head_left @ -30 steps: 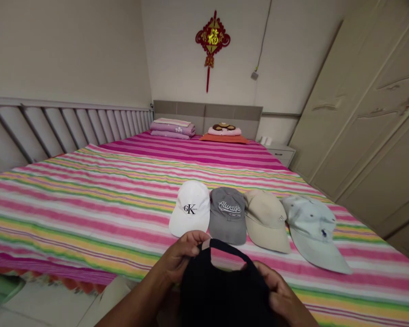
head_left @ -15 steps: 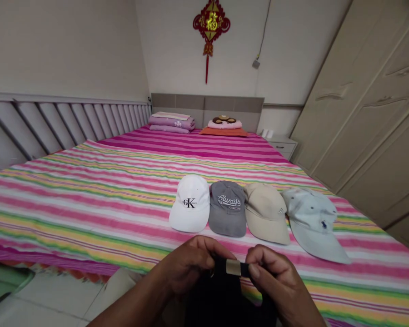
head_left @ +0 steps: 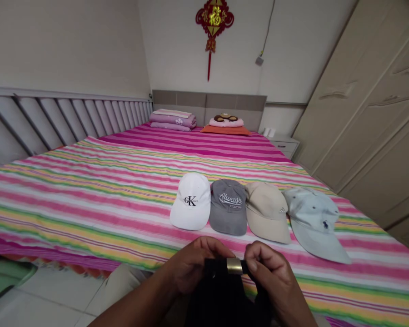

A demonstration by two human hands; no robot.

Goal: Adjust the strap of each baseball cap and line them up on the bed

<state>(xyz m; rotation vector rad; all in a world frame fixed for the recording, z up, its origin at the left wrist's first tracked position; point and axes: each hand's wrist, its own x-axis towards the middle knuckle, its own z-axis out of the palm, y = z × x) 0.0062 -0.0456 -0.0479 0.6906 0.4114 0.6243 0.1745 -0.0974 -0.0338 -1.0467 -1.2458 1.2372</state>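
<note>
Both hands hold a black cap (head_left: 225, 295) by its back strap, near the bed's front edge. A brass-coloured metal buckle (head_left: 234, 266) sits on the strap between them. My left hand (head_left: 194, 263) grips the strap's left side, its fingers behind the fabric. On the other side my right hand (head_left: 272, 270) pinches the strap just right of the buckle. Beyond them lies a row of caps on the bed: a white cap (head_left: 191, 200), a grey cap (head_left: 227, 206), a beige cap (head_left: 267, 211) and a pale blue cap (head_left: 313, 222).
The bed (head_left: 71, 190) has a striped sheet. Folded purple bedding (head_left: 173, 120) and a pink pile (head_left: 226, 121) lie by the headboard (head_left: 231, 103). A railing (head_left: 75, 113) runs along the left, a wardrobe (head_left: 361, 122) on the right. A green stool (head_left: 10, 277) stands at lower left.
My left thumb has shifted off the front of the strap, so more of its left end shows. The buckle has tilted slightly and catches more light. The view has shifted a little.
</note>
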